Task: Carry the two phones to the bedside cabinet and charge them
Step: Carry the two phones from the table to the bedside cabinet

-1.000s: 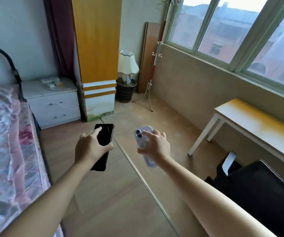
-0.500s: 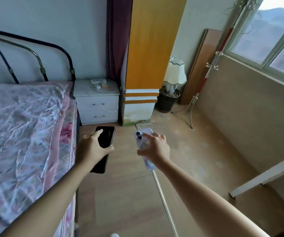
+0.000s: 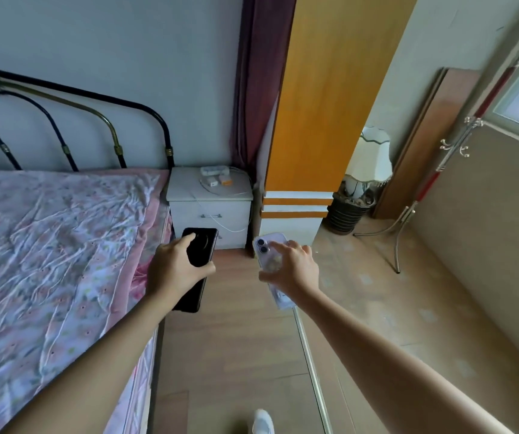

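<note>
My left hand [image 3: 175, 270] grips a black phone [image 3: 200, 249], held out over the wooden floor beside the bed. My right hand [image 3: 295, 270] grips a pale purple phone [image 3: 267, 245] with its twin camera lenses facing up. Straight ahead stands the white bedside cabinet [image 3: 183, 191], just beyond both phones. On its top lie a white power strip [image 3: 214, 170], small chargers [image 3: 211, 182] and a white cable [image 3: 201, 198] that hangs down over the drawer front.
A bed with a pink floral sheet [image 3: 48, 245] and a black metal headboard fills the left. An orange wardrobe [image 3: 314, 104] stands right of the cabinet, with a lamp in a basket [image 3: 364, 183] and a coat stand [image 3: 408, 211] further right. My white shoe [image 3: 262, 422] shows below.
The view has swung left and moved closer to the bedside cabinet; the window table and black chair have left the frame. Both hands still hold their phones the same way.
</note>
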`<state>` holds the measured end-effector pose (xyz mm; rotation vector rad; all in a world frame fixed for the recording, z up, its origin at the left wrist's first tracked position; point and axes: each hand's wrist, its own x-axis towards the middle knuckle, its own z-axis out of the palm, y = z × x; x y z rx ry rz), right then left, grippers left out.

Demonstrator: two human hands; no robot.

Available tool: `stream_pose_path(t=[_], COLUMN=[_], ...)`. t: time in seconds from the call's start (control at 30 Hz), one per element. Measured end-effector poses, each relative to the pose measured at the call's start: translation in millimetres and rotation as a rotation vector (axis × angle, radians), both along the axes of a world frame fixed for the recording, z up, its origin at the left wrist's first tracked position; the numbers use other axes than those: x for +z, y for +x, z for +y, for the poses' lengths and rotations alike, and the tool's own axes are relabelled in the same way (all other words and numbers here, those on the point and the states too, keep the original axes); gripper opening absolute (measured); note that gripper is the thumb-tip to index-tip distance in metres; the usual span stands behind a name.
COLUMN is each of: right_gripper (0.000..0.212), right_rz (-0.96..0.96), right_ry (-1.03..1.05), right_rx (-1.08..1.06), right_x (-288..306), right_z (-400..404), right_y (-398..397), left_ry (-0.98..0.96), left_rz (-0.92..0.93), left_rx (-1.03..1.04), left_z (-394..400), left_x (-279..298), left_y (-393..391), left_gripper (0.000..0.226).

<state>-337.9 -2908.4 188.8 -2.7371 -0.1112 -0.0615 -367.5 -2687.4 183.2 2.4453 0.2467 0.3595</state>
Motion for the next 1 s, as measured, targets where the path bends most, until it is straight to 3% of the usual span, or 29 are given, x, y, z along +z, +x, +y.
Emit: stream_pose_path(t=[0.5, 1.0], right_gripper=[0.073, 0.072], right_rz=[0.024, 0.102], right_ry=[-0.014, 0.006], right_rx=[0.224, 0.250], right_x=[-10.2, -29.3], right_z=[37.2, 169.3], right_y=[230.3, 433.4], left_ry=[-0.016, -0.045], left_rz=[0.011, 0.050], left_rx=[0.224, 0.259], left_z=[23.7, 148.1], left_x=[-2.0, -40.6], left_y=[169.5, 375.4], left_gripper=[0.067, 0.076])
